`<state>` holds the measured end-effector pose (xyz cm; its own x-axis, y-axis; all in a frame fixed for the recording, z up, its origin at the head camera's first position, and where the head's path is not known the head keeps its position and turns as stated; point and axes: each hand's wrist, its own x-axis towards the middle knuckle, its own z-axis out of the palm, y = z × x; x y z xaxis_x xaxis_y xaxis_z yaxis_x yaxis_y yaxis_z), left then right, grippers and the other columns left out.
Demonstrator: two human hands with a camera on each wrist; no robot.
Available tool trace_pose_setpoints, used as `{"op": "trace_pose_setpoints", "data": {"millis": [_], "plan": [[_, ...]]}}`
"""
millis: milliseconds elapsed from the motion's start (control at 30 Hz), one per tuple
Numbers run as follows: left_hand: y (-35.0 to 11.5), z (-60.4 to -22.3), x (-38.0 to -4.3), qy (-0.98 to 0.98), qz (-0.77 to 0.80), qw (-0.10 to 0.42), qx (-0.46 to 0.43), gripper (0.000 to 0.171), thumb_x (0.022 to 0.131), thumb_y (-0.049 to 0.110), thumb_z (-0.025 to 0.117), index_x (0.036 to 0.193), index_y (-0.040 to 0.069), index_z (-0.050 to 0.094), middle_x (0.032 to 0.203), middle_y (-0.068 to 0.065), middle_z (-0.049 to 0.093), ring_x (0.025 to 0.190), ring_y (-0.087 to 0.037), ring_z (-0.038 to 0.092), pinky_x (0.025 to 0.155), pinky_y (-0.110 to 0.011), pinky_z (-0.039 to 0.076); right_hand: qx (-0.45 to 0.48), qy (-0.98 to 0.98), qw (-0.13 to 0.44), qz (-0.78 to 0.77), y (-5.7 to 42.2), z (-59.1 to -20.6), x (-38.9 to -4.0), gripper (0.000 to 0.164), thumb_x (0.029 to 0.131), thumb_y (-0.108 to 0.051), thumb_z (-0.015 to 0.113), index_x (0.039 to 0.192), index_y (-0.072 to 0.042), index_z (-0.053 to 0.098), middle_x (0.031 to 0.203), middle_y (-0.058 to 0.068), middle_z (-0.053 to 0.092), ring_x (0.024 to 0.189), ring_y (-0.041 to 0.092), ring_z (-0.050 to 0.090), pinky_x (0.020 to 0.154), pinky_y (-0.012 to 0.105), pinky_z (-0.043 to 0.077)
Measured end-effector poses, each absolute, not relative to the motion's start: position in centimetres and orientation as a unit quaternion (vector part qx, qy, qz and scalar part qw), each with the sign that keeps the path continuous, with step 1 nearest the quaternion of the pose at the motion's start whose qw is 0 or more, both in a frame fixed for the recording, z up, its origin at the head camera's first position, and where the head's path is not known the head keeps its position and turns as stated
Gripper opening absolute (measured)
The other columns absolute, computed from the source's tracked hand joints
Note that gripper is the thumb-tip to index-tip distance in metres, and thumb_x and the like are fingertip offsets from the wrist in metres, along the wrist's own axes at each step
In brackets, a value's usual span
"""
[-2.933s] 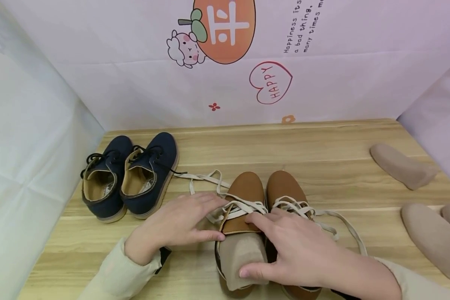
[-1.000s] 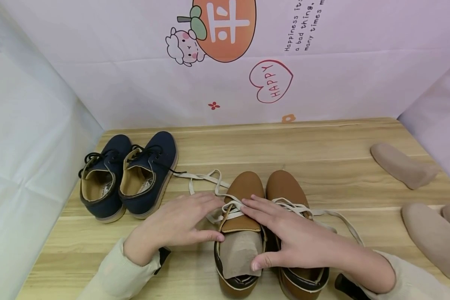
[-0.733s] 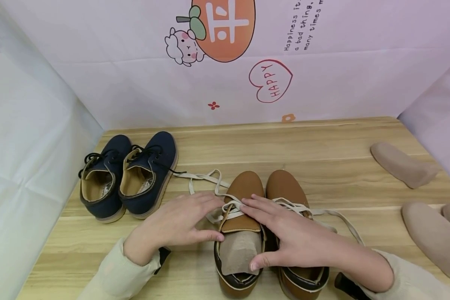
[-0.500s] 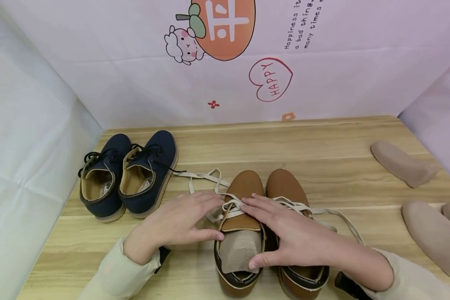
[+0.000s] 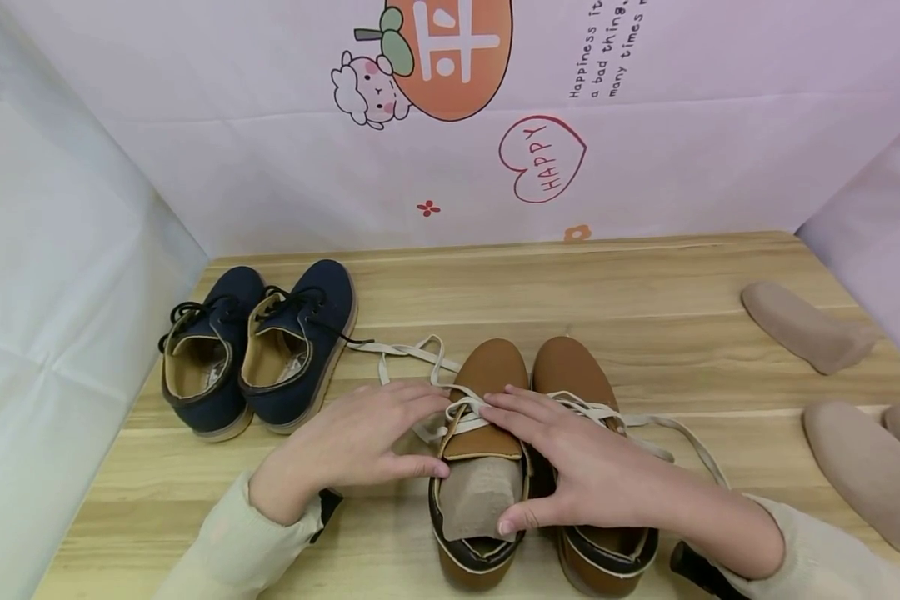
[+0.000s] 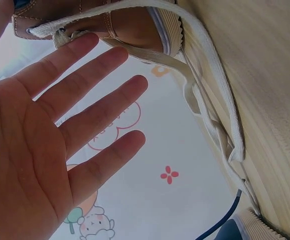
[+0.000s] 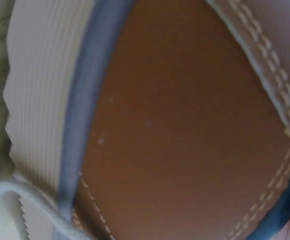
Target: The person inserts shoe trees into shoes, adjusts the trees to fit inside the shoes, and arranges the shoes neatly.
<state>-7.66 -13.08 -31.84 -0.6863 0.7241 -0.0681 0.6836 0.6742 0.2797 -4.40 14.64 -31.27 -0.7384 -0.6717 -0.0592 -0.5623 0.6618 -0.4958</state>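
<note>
Head view: left hand point(image 5: 363, 435), right hand point(image 5: 581, 467) both spread at left brown shoe point(image 5: 486, 444); likely seating insert point(image 5: 478, 500), next wants push toward far end.

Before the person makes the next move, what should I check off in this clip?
1. Beige insert in the left brown shoe: ok, its end shows in the opening.
2. Left hand free: ok, fingers spread, gripping nothing.
3. Right hand over the left shoe: ok, thumb by the insert's end.
4. Left shoe's lace tidy: not ok, trailing towards a navy shoe.
5. Right brown shoe filled: cannot tell, hand partly hides it.
</note>
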Motion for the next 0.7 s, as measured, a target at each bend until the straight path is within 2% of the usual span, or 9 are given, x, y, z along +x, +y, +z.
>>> {"op": "trace_pose_setpoints", "data": {"millis": [267,500,700], "plan": [[-13.05,-31.75,-7.78,0.912,0.117,0.092,0.382,0.080,0.088,0.072,0.053,0.144,0.016,0.053,0.149,-0.002,0.052,0.140,-0.024,0.047,0.109,-0.051,0.044,-0.338,0.905,0.115,-0.231,14.60,-31.32,-4.51,0.101,0.074,-0.080,0.063,0.151,-0.018,0.044,0.159,0.001,0.039,0.149,0.031,0.032,0.112,0.060,0.035],[-13.08,-31.91,-7.65,0.913,0.125,0.102,0.374,0.081,0.088,0.072,0.052,0.148,0.018,0.048,0.157,-0.003,0.042,0.143,-0.027,0.043,0.110,-0.056,0.041,-0.332,0.907,0.116,-0.233,14.52,-31.25,-4.40,0.098,0.076,-0.080,0.060,0.150,-0.017,0.045,0.158,0.002,0.040,0.149,0.032,0.032,0.112,0.060,0.036],[-13.06,-31.92,-7.55,0.911,0.127,0.097,0.379,0.081,0.088,0.071,0.053,0.149,0.018,0.047,0.157,-0.003,0.042,0.143,-0.026,0.043,0.109,-0.055,0.042,-0.326,0.908,0.120,-0.234,14.43,-31.23,-4.31,0.098,0.076,-0.080,0.061,0.149,-0.016,0.046,0.157,0.003,0.041,0.148,0.032,0.033,0.112,0.060,0.036]]}}
